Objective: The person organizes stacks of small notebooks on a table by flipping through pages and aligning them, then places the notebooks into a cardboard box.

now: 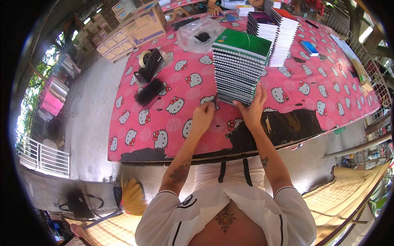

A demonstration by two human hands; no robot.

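A tall stack of spiral notebooks [238, 74] with a green cover on top stands on the pink patterned table in front of me. My right hand [253, 107] grips the stack's lower near corner, thumb on the front face and fingers along the right side. Beside the stack's lower left edge, my left hand [204, 115] is closed in a pinch. Something small and dark shows at its fingertips, too small to name. A black brush [150, 92] and a black tape dispenser [148, 65] with a roll of tape lie to the left.
Behind the green stack rise stacks of white-edged notebooks [284, 41]. A clear plastic bag [199, 35], a small blue pad [309, 48] and a large cardboard box [144, 24] are also on the table. Another person's hand [215, 10] is at the far side. Torn black patches mark the near edge.
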